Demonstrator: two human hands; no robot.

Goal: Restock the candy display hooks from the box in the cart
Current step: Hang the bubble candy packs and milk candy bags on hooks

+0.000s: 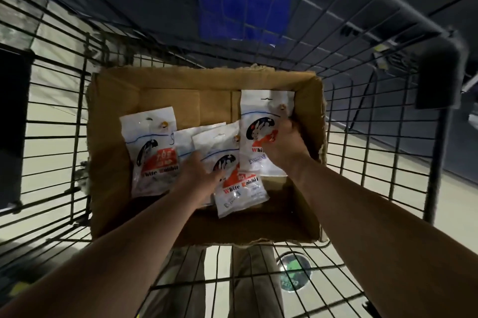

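Head view, down into the box (pixel 108 136) in the cart (pixel 64 121): right hand (pixel 284 147) has its grip closed on the candy bag (pixel 261 110) by the box's right wall; left hand (pixel 199 172) lies on the middle bag (pixel 240 188), grip unclear. A left bag (pixel 152 141) waits at box left; hooks unseen, so restocking seems unfinished

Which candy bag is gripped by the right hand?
The rightmost bag, against the right wall of the box; the right hand grips its edge. The other bags lie further left.
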